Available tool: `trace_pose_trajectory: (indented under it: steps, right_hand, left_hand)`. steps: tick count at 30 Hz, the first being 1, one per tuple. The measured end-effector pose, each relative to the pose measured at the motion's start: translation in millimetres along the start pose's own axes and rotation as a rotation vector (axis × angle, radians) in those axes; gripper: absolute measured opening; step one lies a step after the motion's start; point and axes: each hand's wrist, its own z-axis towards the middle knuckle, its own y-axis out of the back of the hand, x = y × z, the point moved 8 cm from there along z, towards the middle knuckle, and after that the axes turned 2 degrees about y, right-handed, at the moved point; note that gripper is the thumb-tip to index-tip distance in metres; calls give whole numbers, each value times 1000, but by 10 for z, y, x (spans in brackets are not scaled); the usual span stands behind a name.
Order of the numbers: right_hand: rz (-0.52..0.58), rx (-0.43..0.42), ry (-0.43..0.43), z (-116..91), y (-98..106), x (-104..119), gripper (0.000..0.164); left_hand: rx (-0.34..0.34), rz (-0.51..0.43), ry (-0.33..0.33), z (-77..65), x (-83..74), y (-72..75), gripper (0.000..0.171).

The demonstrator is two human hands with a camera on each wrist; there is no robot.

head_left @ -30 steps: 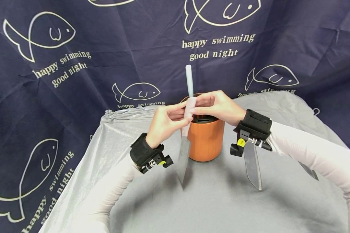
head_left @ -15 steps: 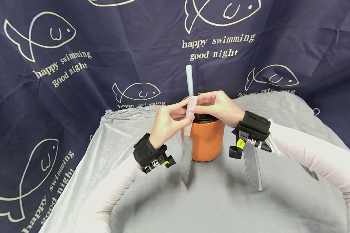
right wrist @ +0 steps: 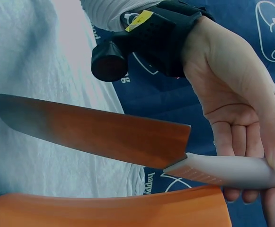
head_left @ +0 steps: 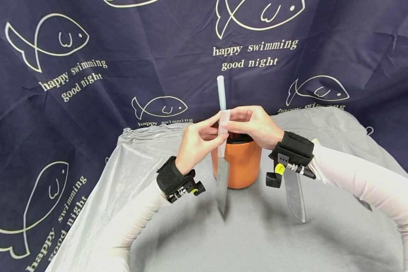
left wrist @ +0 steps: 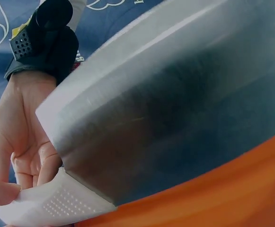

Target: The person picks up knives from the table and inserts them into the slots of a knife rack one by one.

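Note:
In the head view I hold a kitchen knife point down by its pale handle. My left hand pinches the handle between thumb and fingers. Higher up, near the handle's end, my right hand pinches it from the other side. The broad blade fills much of the left wrist view. The right wrist view has the left thumb pressed along the handle. Just behind the knife stands a round orange knife holder with a black slotted top, partly hidden by both hands.
A light blue handle sticks up behind the held knife. On the grey cloth-covered table lies another blade, partly under the right forearm. A second blade tip shows farther right. A navy curtain hangs behind.
The knife has shifted slightly right and its blade has swung right, now hanging more upright before the holder. The left hand moved a little right with it; both hands keep their grip.

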Motion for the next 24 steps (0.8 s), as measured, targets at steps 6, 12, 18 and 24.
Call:
trace_pose_trajectory:
  steps: [6, 12, 18, 24]
  right_hand:
    - [-81, -13, -4, -25, 22, 33, 27]
    - [-101, -6, 17, -44, 52, 77, 27]
    - [-113, -25, 59, -55, 133, 137, 18]
    - [-77, -29, 47, -93, 182, 167, 17]
  left_hand:
    - [23, -26, -1, -5, 2, -3, 56]
    - [26, -105, -4, 11, 19, 51, 52]
    - [-89, -144, 64, 71, 192, 251, 42]
    - [-136, -116, 209, 131, 515, 324, 41]
